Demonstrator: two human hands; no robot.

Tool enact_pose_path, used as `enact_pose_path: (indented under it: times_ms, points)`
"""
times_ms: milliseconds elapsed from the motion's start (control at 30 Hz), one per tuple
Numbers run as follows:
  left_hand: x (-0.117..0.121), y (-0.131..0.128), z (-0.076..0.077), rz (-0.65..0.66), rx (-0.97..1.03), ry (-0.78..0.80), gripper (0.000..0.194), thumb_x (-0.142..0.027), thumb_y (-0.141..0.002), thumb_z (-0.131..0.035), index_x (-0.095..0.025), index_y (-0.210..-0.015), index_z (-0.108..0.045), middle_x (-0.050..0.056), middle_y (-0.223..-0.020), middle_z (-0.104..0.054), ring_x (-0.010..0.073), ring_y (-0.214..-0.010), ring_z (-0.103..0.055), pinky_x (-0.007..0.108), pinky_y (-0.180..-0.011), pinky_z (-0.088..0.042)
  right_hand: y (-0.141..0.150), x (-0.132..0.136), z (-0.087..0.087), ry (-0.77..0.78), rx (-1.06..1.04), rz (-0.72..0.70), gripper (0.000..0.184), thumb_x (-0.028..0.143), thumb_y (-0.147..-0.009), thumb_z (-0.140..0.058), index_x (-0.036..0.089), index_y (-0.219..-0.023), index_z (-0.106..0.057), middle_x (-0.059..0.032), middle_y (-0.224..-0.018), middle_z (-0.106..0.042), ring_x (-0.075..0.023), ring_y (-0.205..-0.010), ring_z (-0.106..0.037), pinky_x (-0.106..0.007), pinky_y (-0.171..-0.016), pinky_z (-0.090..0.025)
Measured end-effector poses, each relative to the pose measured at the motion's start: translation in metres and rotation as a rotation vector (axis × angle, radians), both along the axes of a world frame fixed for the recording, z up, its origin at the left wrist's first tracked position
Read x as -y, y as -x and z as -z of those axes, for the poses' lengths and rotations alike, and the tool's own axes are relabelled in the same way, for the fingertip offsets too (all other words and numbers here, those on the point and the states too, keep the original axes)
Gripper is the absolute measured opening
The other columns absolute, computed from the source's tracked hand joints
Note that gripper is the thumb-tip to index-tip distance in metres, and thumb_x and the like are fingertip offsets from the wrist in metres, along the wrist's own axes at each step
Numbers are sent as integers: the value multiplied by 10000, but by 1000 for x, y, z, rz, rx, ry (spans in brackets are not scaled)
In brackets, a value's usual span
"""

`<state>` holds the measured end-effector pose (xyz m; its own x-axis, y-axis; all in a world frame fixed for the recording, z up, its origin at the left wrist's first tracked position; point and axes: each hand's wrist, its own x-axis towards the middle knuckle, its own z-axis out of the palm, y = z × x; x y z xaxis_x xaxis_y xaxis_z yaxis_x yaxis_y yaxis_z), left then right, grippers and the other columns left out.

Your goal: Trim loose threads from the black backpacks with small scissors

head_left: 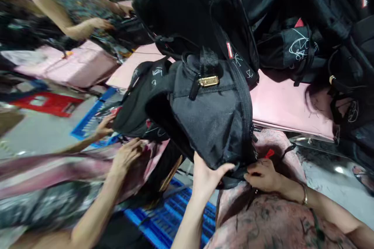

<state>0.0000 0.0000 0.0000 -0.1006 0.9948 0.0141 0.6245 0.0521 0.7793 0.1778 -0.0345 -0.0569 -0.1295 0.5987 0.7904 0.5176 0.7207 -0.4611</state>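
Note:
A black backpack [210, 120] with a gold buckle plate [209, 81] leans over the table edge in front of me. My left hand [208, 173] grips its lower edge, thumb on top and fingers hidden under the fabric. At the bag's bottom right corner, my right hand [261, 176] is closed with fingers pinched together at the edge; whatever sits between the fingertips is too small to make out. Just above that hand shows a small red piece [269, 153]. Loose white threads hang from the bag's side.
Pink-covered tables [292, 105] carry more black backpacks [189, 11], piled behind and to the right. A co-worker's hands [125, 157] handle another black bag [143, 105] at my left. Blue crates [175, 210] stand on the floor below. Another person works at the far left.

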Motion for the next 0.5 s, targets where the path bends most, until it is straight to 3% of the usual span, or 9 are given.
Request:
enact_pose_path:
  times_ms: [100, 233, 367, 433, 500]
  points:
    - [9, 5, -3, 142, 92, 110, 1025, -448, -447, -795, -157, -1294, -296, 150, -1258, -432, 300, -1199, -401, 445, -1016, -313, -1, 1, 1, -14, 8, -27, 235, 151, -798, -488, 187, -568, -524, 44, -518, -519, -61, -436, -404, -202, -453, -307]
    - [12, 8, -9, 202, 157, 223, 952, -422, -470, -791, -155, -1268, -344, 129, -1182, -506, 299, -1148, -460, 441, -985, -357, 1, -1, -8, -60, 22, -32, 254, 114, -786, -503, 177, -541, -509, 36, -559, -545, -59, -444, -410, -202, -460, -312]
    - [6, 8, -13, 168, 232, 190, 839, -420, -521, -768, -184, -1239, -406, 108, -1196, -527, 280, -1132, -489, 424, -979, -379, -9, -8, -14, -24, 27, -121, 250, 161, -838, -449, 179, -612, -555, 2, -636, -571, -76, -486, -450, -204, -456, -331]
    - [2, 8, -19, 109, 320, 124, 729, -398, -578, -745, -189, -1212, -453, 108, -1224, -525, 267, -1134, -499, 406, -981, -389, -29, -15, -10, 59, -7, -184, 265, 220, -866, -406, 181, -678, -588, -26, -694, -581, -92, -546, -503, -206, -475, -371]
    - [-2, 8, -31, 7, 419, -2, 544, -359, -675, -687, -184, -1159, -512, 105, -1183, -563, 239, -1067, -556, 388, -949, -426, -59, -27, -2, 169, -72, -138, 218, 234, -841, -445, 181, -704, -606, -43, -748, -593, -114, -636, -558, -216, -524, -426]
